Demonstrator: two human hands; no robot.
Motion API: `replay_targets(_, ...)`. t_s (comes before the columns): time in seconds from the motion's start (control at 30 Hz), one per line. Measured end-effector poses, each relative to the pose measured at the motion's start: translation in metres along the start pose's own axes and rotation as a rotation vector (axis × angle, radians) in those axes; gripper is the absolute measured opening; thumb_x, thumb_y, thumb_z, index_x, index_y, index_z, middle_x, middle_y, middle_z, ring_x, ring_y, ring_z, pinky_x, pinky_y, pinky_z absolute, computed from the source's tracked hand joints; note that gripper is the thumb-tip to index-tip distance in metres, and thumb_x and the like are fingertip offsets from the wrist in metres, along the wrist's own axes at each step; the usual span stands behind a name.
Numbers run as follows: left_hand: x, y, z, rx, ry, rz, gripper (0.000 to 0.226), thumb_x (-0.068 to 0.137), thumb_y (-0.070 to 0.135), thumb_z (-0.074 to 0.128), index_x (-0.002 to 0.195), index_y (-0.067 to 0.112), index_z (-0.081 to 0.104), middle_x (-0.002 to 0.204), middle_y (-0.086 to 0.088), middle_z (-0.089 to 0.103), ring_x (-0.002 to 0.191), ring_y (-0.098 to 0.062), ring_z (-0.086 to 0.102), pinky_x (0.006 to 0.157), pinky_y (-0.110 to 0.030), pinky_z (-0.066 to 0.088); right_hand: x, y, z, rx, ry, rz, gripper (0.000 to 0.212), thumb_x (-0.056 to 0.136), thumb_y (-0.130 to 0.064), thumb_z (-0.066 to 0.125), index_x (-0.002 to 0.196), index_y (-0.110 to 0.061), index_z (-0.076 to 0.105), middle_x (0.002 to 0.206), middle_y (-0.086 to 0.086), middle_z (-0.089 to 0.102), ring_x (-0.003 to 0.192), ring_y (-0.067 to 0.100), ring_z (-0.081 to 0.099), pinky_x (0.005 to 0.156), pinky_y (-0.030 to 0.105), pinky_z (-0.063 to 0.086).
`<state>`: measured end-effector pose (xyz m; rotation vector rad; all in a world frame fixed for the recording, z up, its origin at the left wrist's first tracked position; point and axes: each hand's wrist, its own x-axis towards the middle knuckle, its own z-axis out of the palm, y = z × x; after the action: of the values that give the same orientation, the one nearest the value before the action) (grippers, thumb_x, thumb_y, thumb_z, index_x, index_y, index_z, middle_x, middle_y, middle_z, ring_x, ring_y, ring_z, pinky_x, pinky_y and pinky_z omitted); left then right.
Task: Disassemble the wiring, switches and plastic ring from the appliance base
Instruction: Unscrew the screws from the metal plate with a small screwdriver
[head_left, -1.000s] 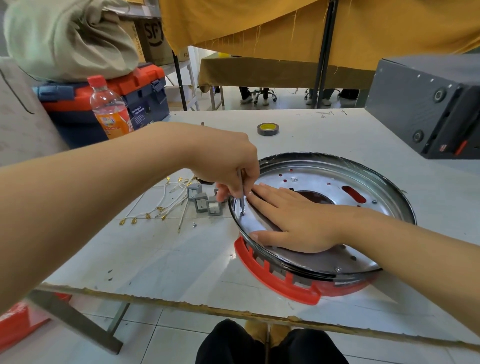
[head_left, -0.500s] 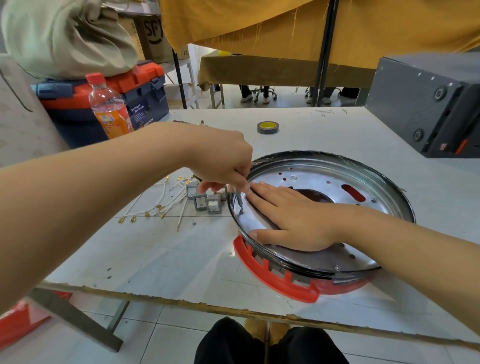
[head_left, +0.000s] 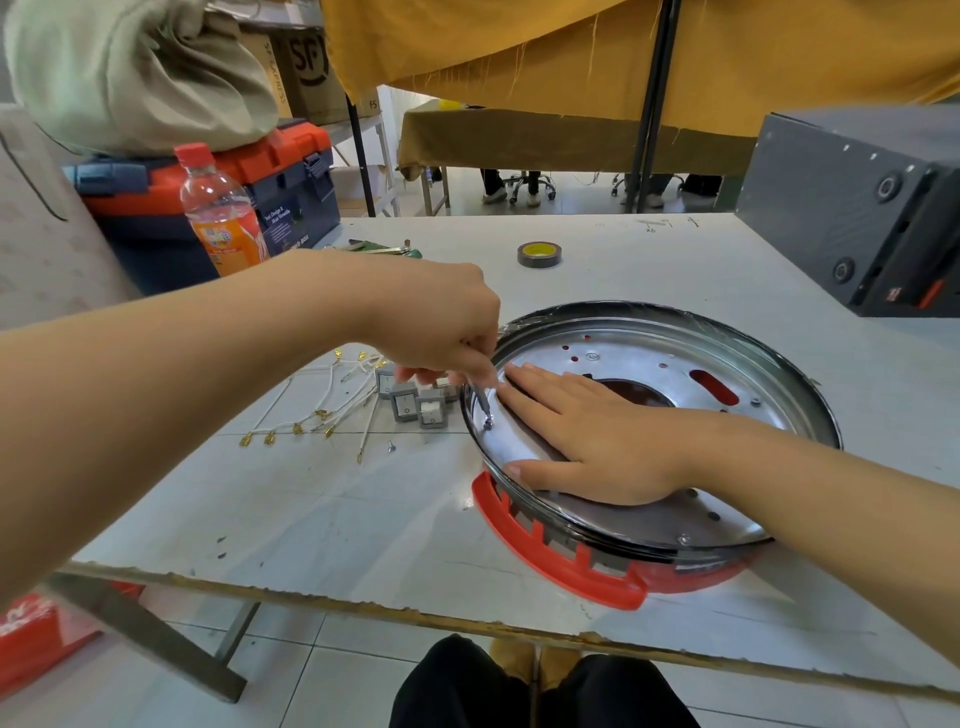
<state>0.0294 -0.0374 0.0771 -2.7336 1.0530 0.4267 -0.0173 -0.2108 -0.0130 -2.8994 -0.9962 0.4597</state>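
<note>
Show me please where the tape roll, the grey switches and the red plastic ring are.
tape roll (head_left: 538, 254): head view, on its yellow inner core.
grey switches (head_left: 404, 403): head view, on the face of the middle switch.
red plastic ring (head_left: 540, 551): head view, on its slotted near-left rim.

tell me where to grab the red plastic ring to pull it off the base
Likely best at the near-left arc of the red plastic ring, where it juts out from under the appliance base. Come from the table-edge side and hook fingers into its slots. The right hand lies flat on the base; the ring's far side is hidden.
</note>
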Motion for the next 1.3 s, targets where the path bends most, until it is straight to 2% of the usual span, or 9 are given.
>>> replay_targets(0.1,0.001,0.004,0.0,0.053,-0.006,-0.008,0.036,0.094,0.04,0.05,0.072,0.016,0.065,0.053,0.005,0.063,0.042,-0.002,0.058,0.048,-0.006,0.042,0.0,0.0,0.0,0.002,-0.002,0.002,0.1,0.069,-0.076,0.005,0.15,-0.02,-0.016,0.157,-0.001,-0.024,0.143,0.009,-0.021,0.112,0.026,-0.012)
replay_targets(0.23,-0.001,0.008,-0.005,0.133,0.022,0.035,0.021,0.092,0.041,0.053,0.097,0.024,0.064,0.077,0.014,0.06,0.07,0.004,0.053,0.075,-0.024,0.048,-0.001,0.0,0.0,-0.001,0.0,0.003,0.097,0.073,-0.074,0.007,0.15,-0.02,-0.015,0.157,-0.001,-0.023,0.143,0.01,-0.021,0.112,0.027,-0.012)
replay_targets(0.4,-0.005,0.012,-0.01,0.116,-0.013,0.114,0.003,0.09,0.027,0.061,0.091,0.029,0.062,0.078,0.015,0.058,0.07,0.009,0.049,0.071,-0.021,0.044,0.001,0.0,-0.001,0.005,0.002,0.001,0.101,0.069,-0.076,0.005,0.15,-0.019,-0.014,0.158,0.0,-0.022,0.144,0.01,-0.02,0.114,0.029,-0.01)
replay_targets(0.57,0.0,0.014,-0.005,0.252,0.044,0.034,0.037,0.097,0.038,0.044,0.083,0.013,0.067,0.068,0.004,0.058,0.058,-0.007,0.048,0.069,-0.032,0.049,0.0,0.001,0.0,0.01,0.0,-0.005,0.103,0.067,-0.077,0.004,0.15,-0.02,-0.015,0.157,-0.001,-0.023,0.143,0.01,-0.02,0.115,0.029,-0.01)
replay_targets(0.73,0.003,0.016,-0.005,0.282,0.033,0.0,0.037,0.096,0.043,0.045,0.082,0.016,0.068,0.066,0.008,0.057,0.06,-0.005,0.047,0.063,-0.025,0.043,0.001,0.001,0.001,-0.001,0.008,-0.007,0.103,0.067,-0.077,0.004,0.15,-0.019,-0.013,0.158,0.0,-0.022,0.144,0.011,-0.019,0.118,0.032,-0.008)
replay_targets(0.9,-0.001,0.016,-0.01,0.132,-0.021,0.072,0.006,0.09,0.028,0.061,0.094,0.029,0.065,0.084,0.01,0.065,0.074,0.001,0.054,0.068,-0.015,0.044,0.002,0.002,0.001,-0.001,0.013,-0.007,0.1,0.07,-0.076,0.006,0.15,-0.019,-0.013,0.158,0.0,-0.022,0.144,0.011,-0.019,0.117,0.032,-0.009)
replay_targets(1.0,0.0,0.014,-0.009,0.114,-0.002,0.041,0.016,0.092,0.031,0.057,0.087,0.02,0.067,0.074,0.005,0.068,0.062,-0.004,0.062,0.057,-0.006,0.043,0.001,0.002,0.001,0.0,0.008,-0.005,0.098,0.072,-0.075,0.007,0.15,-0.019,-0.013,0.158,0.0,-0.022,0.144,0.01,-0.02,0.115,0.03,-0.01)
replay_targets(1.17,0.002,0.017,-0.008,0.184,0.026,0.023,0.024,0.092,0.037,0.055,0.093,0.019,0.071,0.077,0.008,0.065,0.062,0.0,0.051,0.069,-0.019,0.047,0.002,0.002,0.001,0.002,0.012,-0.008,0.097,0.074,-0.075,0.008,0.15,-0.019,-0.014,0.158,0.0,-0.022,0.144,0.011,-0.02,0.114,0.03,-0.01)
replay_targets(1.3,0.002,0.02,-0.011,0.273,0.018,0.023,0.021,0.091,0.036,0.059,0.085,0.021,0.072,0.061,0.013,0.056,0.055,0.001,0.048,0.053,-0.015,0.034,0.001,0.001,0.001,0.007,0.014,-0.013,0.103,0.067,-0.077,0.004,0.15,-0.018,-0.013,0.158,0.001,-0.021,0.144,0.011,-0.019,0.115,0.03,-0.01)
